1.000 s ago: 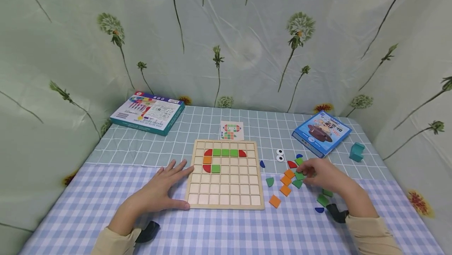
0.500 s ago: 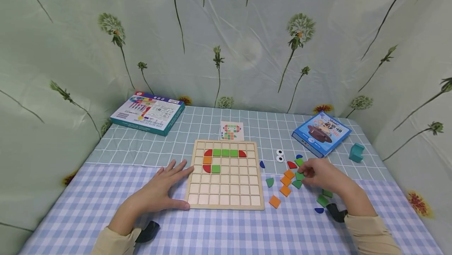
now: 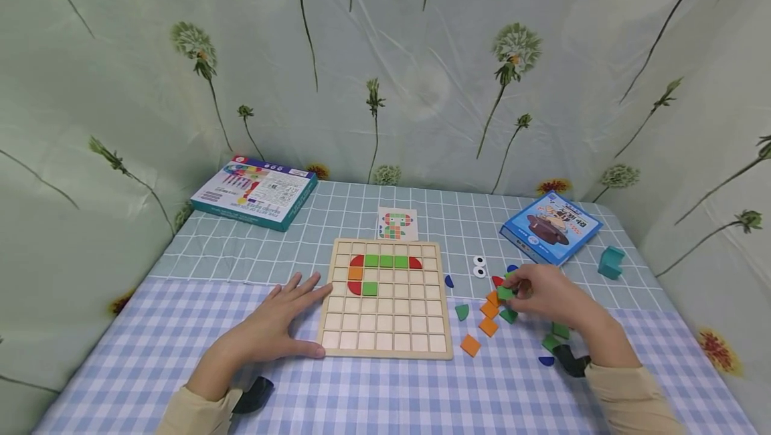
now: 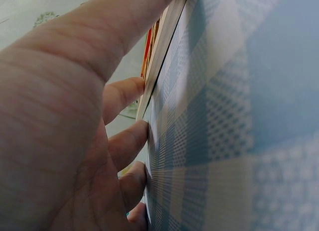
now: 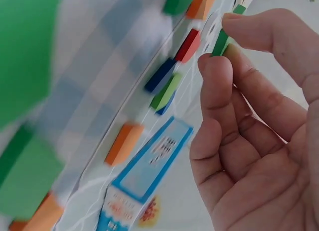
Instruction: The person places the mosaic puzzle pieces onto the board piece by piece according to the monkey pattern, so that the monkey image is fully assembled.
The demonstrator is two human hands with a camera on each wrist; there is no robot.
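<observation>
My left hand [image 3: 280, 321] spreads its fingers beside the wooden grid board [image 3: 446, 314], with thumb and fingertips at its left edge. Red rounded pieces, several green squares and an orange square [image 3: 355, 273] sit in the board's upper cells. Over the loose pieces to the right, my right hand [image 3: 551, 294] pinches a green tile [image 5: 220, 43] between thumb and fingers. Under and around that hand lie orange squares [image 3: 488, 326], a red piece [image 3: 496, 281] and green quarter-round pieces [image 3: 462, 312].
A pattern card [image 3: 397, 223] lies behind the board. Two eye discs [image 3: 478, 266] are right of it. Flat boxes stand at the back: a teal one [image 3: 255, 194] left, a blue one [image 3: 551, 226] right. A teal object [image 3: 611, 262] is at far right.
My right hand has picked up a green tile from among the loose pieces and brought it slightly left. The left hand stays in place at the board's edge.
</observation>
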